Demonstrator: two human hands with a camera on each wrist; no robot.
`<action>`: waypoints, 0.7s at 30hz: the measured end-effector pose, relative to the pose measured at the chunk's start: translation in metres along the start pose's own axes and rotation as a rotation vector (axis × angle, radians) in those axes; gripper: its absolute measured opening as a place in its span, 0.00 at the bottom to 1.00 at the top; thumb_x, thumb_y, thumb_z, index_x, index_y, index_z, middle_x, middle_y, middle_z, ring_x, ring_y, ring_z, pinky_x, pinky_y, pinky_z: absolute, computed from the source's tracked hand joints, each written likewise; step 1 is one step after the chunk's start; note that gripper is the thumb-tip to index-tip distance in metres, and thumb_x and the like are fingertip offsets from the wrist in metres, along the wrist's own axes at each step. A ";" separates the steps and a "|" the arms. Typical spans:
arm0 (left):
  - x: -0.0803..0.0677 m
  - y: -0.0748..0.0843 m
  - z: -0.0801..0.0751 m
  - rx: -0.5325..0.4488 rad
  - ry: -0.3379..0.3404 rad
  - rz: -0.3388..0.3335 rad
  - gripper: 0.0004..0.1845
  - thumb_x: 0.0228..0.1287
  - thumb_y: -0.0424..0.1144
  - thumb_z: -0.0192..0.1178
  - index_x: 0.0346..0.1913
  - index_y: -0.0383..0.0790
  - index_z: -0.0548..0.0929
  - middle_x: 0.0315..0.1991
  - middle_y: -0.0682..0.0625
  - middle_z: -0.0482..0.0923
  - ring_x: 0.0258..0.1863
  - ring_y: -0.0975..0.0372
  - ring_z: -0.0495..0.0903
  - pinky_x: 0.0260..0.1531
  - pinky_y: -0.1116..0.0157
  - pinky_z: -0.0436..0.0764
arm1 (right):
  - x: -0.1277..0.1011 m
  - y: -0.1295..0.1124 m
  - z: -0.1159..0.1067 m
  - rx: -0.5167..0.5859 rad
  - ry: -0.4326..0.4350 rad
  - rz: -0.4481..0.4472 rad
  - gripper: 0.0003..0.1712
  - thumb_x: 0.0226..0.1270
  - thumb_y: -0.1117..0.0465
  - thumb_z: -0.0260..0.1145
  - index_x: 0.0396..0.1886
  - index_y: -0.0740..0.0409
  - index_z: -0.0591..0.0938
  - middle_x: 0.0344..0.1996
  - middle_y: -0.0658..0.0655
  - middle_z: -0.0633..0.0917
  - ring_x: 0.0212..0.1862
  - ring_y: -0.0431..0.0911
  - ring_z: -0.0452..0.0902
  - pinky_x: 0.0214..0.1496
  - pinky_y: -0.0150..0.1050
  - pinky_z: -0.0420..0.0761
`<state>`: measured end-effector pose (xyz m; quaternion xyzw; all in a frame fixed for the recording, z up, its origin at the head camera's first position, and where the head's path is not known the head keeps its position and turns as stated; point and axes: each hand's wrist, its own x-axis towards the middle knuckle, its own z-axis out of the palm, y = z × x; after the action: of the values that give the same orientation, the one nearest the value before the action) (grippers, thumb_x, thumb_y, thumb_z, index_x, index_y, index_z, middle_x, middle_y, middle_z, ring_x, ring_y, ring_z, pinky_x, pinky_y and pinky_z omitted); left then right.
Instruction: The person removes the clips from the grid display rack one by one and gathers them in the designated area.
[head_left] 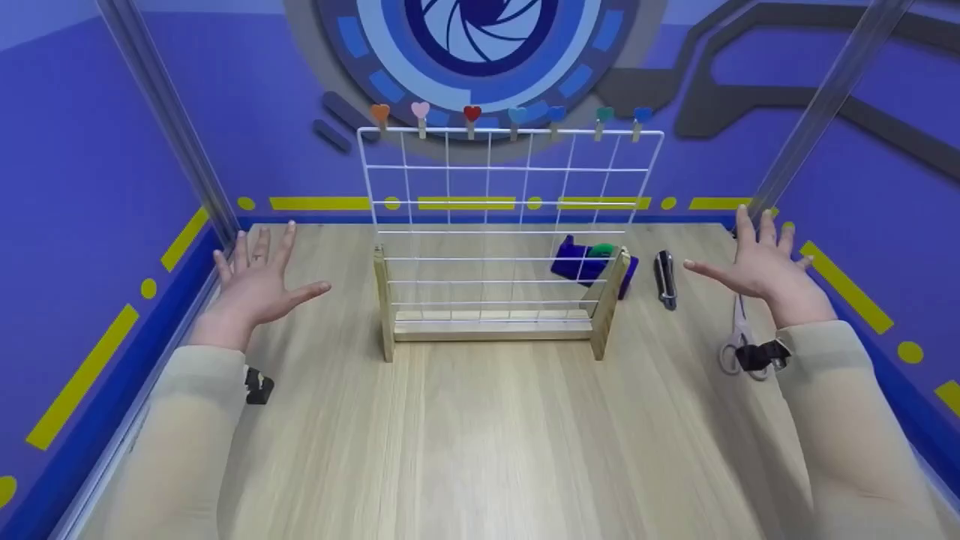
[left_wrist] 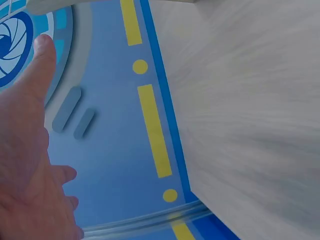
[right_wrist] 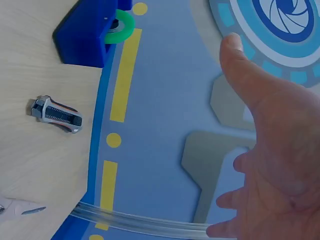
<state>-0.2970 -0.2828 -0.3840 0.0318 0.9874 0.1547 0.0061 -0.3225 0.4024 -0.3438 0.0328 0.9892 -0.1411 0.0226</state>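
My left hand (head_left: 257,291) is held above the left side of the table, fingers spread, touching nothing. On the other side my right hand (head_left: 769,268) is raised with spread fingers, holding nothing. Below and beside it lie a pair of scissors (head_left: 741,330), partly hidden by the wrist, and a utility knife (head_left: 664,279). Between the hands stands a white wire grid (head_left: 489,201) in a wooden stand (head_left: 495,330). Several heart-topped clothespins, among them a red one (head_left: 472,115) and an orange one (head_left: 381,114), are clipped along its top edge.
Behind the grid's right side sits a dark blue tape dispenser (right_wrist: 82,37) with a green roll (right_wrist: 121,27). Blue printed walls with yellow marks enclose the wooden table (head_left: 480,435) at the back and sides. Clear corner strips (head_left: 169,112) run up the wall joints.
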 end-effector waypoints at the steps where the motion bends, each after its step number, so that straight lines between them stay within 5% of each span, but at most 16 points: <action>1: 0.001 0.001 0.000 -0.010 -0.003 0.003 0.62 0.64 0.78 0.51 0.82 0.55 0.25 0.82 0.32 0.21 0.78 0.34 0.16 0.68 0.28 0.15 | 0.001 -0.001 -0.001 0.012 0.011 -0.009 0.78 0.56 0.14 0.56 0.81 0.53 0.23 0.77 0.77 0.22 0.73 0.81 0.13 0.64 0.87 0.28; 6: 0.007 0.008 0.003 -0.120 -0.028 0.027 0.62 0.65 0.75 0.54 0.82 0.55 0.24 0.83 0.33 0.24 0.80 0.34 0.20 0.72 0.30 0.19 | 0.004 -0.009 -0.011 0.100 0.028 -0.081 0.73 0.62 0.19 0.57 0.81 0.49 0.23 0.79 0.72 0.25 0.77 0.79 0.21 0.69 0.84 0.34; 11: 0.014 0.017 0.008 -0.277 -0.058 0.046 0.62 0.65 0.72 0.59 0.82 0.56 0.25 0.85 0.39 0.27 0.82 0.38 0.26 0.77 0.31 0.35 | 0.003 -0.024 -0.023 0.245 0.083 -0.176 0.65 0.70 0.27 0.58 0.83 0.48 0.28 0.83 0.68 0.34 0.81 0.74 0.33 0.75 0.79 0.44; 16: 0.022 0.028 0.020 -0.426 -0.017 0.085 0.59 0.66 0.62 0.67 0.83 0.61 0.33 0.85 0.41 0.37 0.83 0.39 0.41 0.79 0.35 0.50 | 0.000 -0.040 -0.032 0.426 0.188 -0.224 0.56 0.73 0.33 0.60 0.86 0.45 0.40 0.84 0.63 0.47 0.81 0.68 0.48 0.76 0.74 0.55; 21: 0.030 0.039 0.036 -0.678 0.039 0.142 0.55 0.65 0.49 0.72 0.84 0.58 0.45 0.83 0.42 0.53 0.82 0.44 0.54 0.78 0.44 0.62 | -0.002 -0.056 -0.039 0.588 0.278 -0.253 0.45 0.76 0.38 0.59 0.84 0.41 0.52 0.82 0.58 0.59 0.79 0.60 0.60 0.77 0.64 0.66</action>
<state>-0.3241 -0.2326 -0.4066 0.0938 0.8750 0.4747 -0.0131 -0.3257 0.3597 -0.2906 -0.0660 0.8961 -0.4160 -0.1402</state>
